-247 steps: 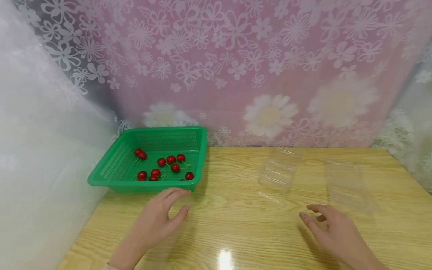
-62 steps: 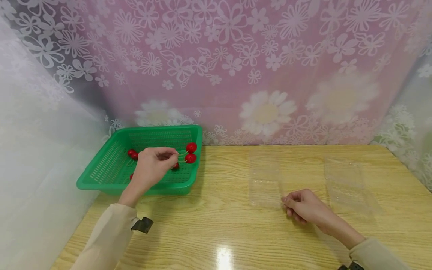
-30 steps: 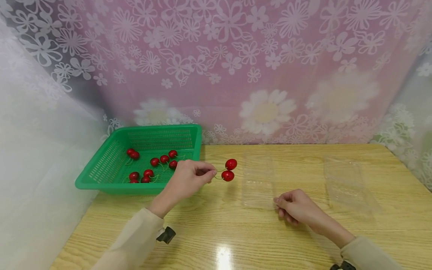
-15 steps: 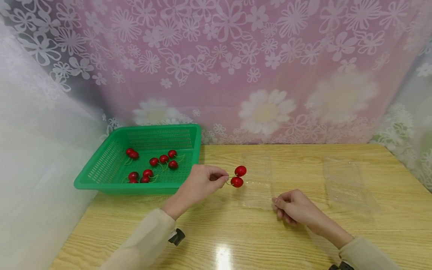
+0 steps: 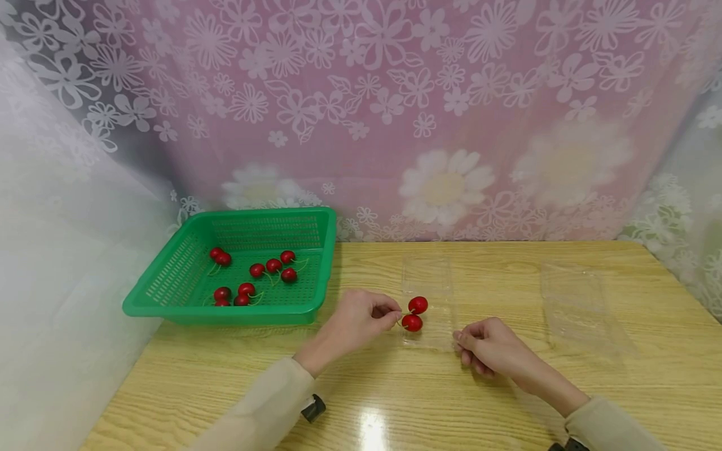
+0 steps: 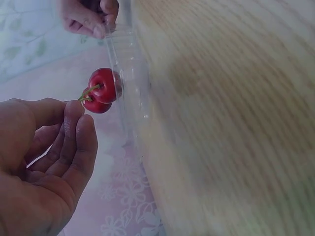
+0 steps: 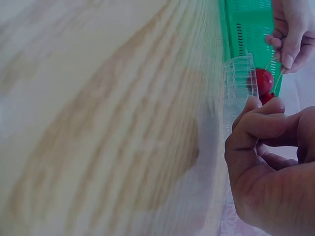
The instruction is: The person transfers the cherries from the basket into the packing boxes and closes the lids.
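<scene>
A: Pinched what, in the head view?

B: Pinched two red cherries (image 5: 414,319) by their stems, with the left hand (image 5: 358,319) — over the near half of an open clear container (image 5: 440,329), close to its left edge.

A: And with the right hand (image 5: 493,346)?

B: Pinched that container's near right corner. Saw strips of wooden table (image 5: 451,401) either side, toward the green basket (image 5: 225,314) and toward a second clear container (image 5: 575,307).

A: Seen from the left wrist?

B: Held the stems above the rim, cherries partly behind it — could not tell touching from apart.

A: From the right wrist?

B: Curled the fingers at the container's edge, with cherries and basket beyond.
</scene>
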`<state>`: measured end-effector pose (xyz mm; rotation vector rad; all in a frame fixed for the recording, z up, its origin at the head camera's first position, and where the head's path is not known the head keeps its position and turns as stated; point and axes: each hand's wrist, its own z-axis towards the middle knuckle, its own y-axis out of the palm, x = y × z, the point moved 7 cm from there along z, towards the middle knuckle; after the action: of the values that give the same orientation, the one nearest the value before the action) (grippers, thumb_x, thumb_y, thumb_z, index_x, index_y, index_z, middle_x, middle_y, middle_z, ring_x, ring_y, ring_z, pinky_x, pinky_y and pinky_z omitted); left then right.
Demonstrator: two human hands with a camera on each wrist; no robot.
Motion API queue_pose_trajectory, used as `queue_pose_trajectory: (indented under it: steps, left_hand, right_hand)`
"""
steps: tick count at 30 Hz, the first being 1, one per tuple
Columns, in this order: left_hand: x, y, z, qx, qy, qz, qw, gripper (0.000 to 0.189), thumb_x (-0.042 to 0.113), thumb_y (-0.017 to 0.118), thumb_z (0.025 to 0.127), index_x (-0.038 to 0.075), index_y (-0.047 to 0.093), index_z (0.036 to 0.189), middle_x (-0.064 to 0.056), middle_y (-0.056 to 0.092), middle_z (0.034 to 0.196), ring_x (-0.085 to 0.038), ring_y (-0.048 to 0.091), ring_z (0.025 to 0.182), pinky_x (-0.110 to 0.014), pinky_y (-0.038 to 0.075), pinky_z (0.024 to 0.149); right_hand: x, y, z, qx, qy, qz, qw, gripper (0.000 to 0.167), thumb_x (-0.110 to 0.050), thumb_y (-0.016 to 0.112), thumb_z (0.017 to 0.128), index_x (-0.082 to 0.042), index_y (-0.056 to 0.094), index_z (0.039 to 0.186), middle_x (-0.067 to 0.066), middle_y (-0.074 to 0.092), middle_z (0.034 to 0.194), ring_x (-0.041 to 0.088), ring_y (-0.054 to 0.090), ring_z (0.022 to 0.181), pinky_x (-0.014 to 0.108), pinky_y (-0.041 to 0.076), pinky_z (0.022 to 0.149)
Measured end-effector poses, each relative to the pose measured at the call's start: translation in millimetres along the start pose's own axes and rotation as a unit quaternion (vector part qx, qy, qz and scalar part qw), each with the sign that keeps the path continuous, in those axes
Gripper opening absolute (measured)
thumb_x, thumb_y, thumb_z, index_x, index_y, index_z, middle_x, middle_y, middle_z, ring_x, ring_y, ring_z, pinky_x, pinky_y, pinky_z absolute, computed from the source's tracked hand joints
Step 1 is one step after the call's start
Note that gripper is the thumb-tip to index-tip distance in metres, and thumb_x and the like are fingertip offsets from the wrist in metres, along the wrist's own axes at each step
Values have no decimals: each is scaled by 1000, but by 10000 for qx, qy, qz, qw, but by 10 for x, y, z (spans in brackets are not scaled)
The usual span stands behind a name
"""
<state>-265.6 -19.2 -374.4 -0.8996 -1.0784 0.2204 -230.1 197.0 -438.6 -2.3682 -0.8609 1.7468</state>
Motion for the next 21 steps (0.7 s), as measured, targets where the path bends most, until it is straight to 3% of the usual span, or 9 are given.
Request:
queue_pose_trajectory:
  steps: [13, 21]
  left_hand:
    - [-51, 201, 50, -175, -340, -273, 9989, 15, 16, 68, 98, 9, 80, 104, -3, 78, 92, 0, 62, 73, -17, 52, 63]
    - [-34, 281, 84, -238, -301, -221, 9990, 14, 15, 68, 99, 9, 80, 104, -1, 78, 92, 0, 60, 71, -16, 50, 62]
  right_hand:
    - [5, 11, 13, -25, -14, -13, 10000, 37, -28, 50, 109, 0, 67, 91, 1, 63, 68, 9, 45, 50, 23, 37, 45]
    - [6, 16, 25, -31, -5, 33, 10000, 36, -27, 50, 109, 0, 67, 91, 1, 63, 68, 8, 45, 50, 23, 37, 45]
